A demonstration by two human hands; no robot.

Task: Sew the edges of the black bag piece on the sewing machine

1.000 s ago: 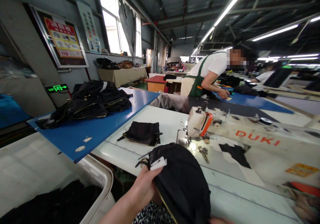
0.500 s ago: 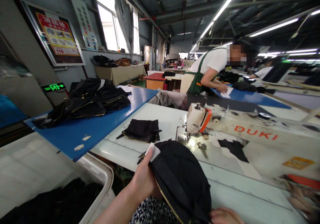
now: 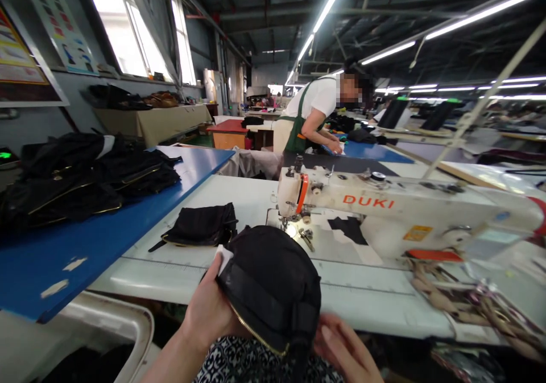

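A rounded black fabric bag piece with a gold zipper along its lower edge is held up in front of the sewing machine. My left hand grips its left side, thumb over a small white tag. At the lower right edge, my right hand is closed on the same piece; its fingertips are partly hidden behind the fabric. Beyond them stands the white sewing machine, its lamp lit by the needle. Left of the needle, a flat black pouch-like piece lies on the machine table.
Black zippered pieces are heaped on a blue board at left. Below it, a white bin holds dark fabric. Black and white scraps lie under the machine arm. Across the table, a co-worker bends over another blue surface.
The view has swung to the right, so the surroundings appear shifted left. The bag piece is tilted differently, and more of my right hand now shows at its lower right edge.
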